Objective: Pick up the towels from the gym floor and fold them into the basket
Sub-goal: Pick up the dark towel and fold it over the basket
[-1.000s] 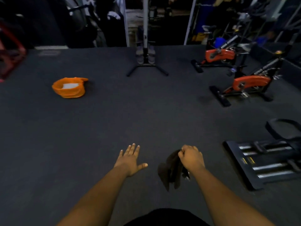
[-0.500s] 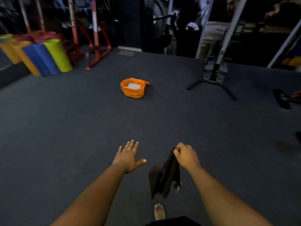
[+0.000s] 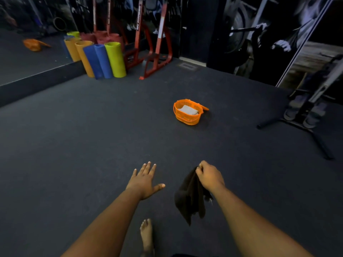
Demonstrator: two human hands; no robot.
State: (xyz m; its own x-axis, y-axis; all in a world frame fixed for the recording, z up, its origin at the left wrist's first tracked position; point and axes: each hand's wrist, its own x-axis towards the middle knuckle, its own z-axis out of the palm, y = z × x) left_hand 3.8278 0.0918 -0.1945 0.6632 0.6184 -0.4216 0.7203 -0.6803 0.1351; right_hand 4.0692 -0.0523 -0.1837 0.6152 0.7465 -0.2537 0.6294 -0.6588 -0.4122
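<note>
Two hands show. The right hand (image 3: pixel 209 176) has its grip closed round the top of one dark towel (image 3: pixel 191 197), which hangs clear of the gym floor (image 3: pixel 92 145) in loose folds; how much cloth is bunched inside the fist cannot be made out. The left hand (image 3: pixel 143 179) is held wide, fingers straight and thumb spread, holding nothing. One orange basket (image 3: pixel 187 113) stands on the floor well ahead of the hands, with one pale folded towel (image 3: pixel 187 110) lying inside it. Five rolled mats (image 3: pixel 101 58) lean at the floor's far left edge, beside a red rack (image 3: pixel 156 47). One bare foot (image 3: pixel 146 236) is cut off at the lower frame edge.
</note>
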